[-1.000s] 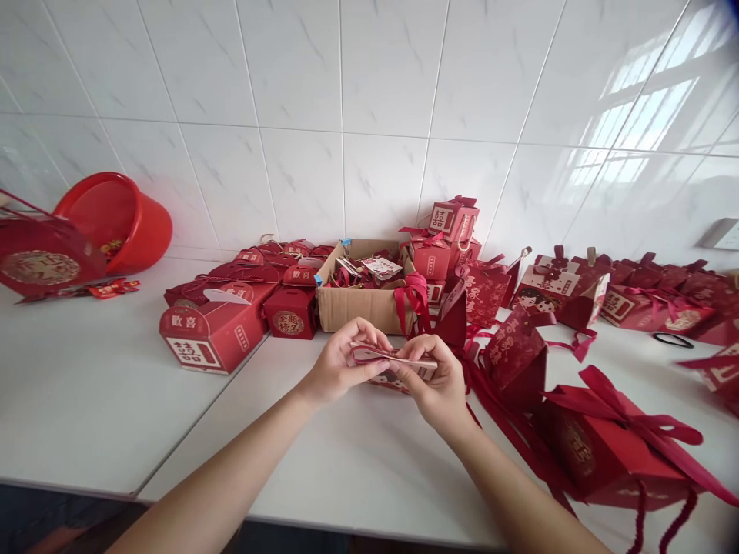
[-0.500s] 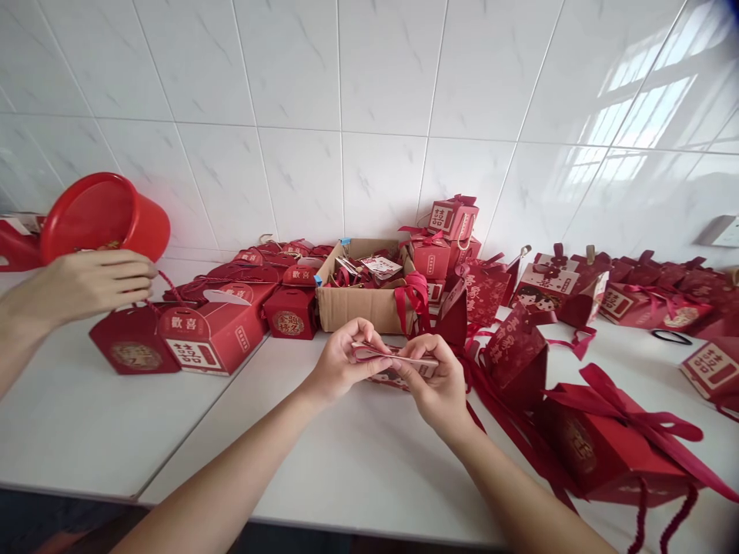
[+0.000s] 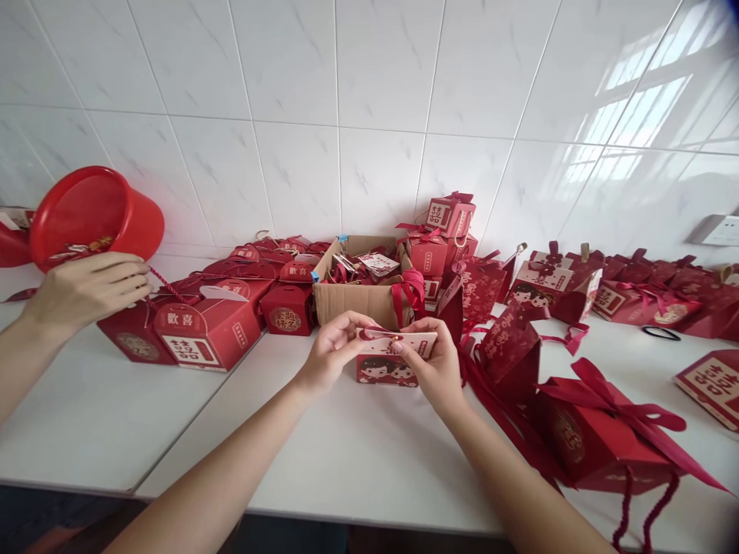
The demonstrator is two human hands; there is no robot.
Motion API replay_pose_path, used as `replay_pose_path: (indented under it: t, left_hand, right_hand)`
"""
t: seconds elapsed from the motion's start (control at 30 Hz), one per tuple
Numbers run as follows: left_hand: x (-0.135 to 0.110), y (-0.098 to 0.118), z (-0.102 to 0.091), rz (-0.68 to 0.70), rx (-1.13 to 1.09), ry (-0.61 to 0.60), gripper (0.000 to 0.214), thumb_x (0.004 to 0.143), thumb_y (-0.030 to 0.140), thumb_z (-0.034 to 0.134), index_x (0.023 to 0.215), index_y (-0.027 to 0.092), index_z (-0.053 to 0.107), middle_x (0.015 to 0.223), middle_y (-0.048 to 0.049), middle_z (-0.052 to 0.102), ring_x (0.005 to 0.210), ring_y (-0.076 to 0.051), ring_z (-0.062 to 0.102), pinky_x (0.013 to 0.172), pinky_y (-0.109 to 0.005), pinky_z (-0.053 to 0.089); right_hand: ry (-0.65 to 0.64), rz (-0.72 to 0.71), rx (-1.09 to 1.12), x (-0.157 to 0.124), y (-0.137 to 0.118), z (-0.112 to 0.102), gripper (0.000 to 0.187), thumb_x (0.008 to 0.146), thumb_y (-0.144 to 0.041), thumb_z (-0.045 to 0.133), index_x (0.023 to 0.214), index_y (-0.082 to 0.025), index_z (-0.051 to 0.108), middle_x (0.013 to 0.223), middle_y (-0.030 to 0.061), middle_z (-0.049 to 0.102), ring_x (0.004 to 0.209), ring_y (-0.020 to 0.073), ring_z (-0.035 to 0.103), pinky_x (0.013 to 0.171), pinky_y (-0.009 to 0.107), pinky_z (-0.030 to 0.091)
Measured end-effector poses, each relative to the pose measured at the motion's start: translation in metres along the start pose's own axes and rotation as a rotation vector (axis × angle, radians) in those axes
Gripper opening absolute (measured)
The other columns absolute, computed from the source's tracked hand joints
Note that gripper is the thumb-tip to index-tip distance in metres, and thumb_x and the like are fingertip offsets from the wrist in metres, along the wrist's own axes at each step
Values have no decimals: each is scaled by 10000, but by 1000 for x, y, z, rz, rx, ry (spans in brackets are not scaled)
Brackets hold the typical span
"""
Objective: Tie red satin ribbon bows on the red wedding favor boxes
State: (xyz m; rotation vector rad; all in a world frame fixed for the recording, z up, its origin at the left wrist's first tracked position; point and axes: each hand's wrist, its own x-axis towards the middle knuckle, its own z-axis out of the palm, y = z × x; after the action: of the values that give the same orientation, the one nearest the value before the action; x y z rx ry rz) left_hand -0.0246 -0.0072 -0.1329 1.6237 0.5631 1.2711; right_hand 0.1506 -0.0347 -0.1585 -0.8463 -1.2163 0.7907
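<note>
A small red-and-white gift box [image 3: 386, 371] with cartoon figures on its front stands on the white table before me. My left hand [image 3: 335, 355] is closed at its upper left, fingers pinching the top edge by a dark red loop [image 3: 378, 333]. From the upper right, my right hand [image 3: 436, 369] grips the white top panel, its thumb lying on the front. Just behind my hands is an open cardboard carton [image 3: 363, 300] holding white-and-red cards and ribbon pieces. Part of the box's sides is hidden by my fingers.
At left, a co-worker's hand [image 3: 95, 296] is by a tilted red plastic bucket [image 3: 142, 223] and a red box with a cord handle [image 3: 211, 331]. More red boxes line the wall. On the right sit a ribbon-tied box [image 3: 606, 438] and a black ring [image 3: 661, 333].
The box's top panel, earlier seen nearly edge-on between my fingers, now faces me, and more of the cartoon front shows. The bucket's mouth shows more of its contents.
</note>
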Motion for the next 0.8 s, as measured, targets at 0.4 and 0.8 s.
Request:
replay_pose_path:
  t: [0.4, 0.8]
  left_hand:
    - [0, -1, -5, 190, 270, 359, 136, 812, 318, 621, 873, 198, 609, 802, -14, 623, 721, -170, 592, 681, -282, 472]
    - [5, -6, -11, 411, 533, 446, 419, 954, 431, 359, 1291, 211, 473, 1045, -82, 535, 910, -202, 521, 859, -352, 419]
  right_hand:
    - [-411, -65, -219, -6, 18, 2, 546, 695, -148, 691, 1186, -211, 460, 1134, 63, 600, 1020, 205, 596, 870, 343, 508]
    - [-505, 73, -476, -2, 22, -7, 550, 620, -316, 793, 1132, -223, 616, 1052, 62, 666, 874, 241, 620, 737, 371, 526]
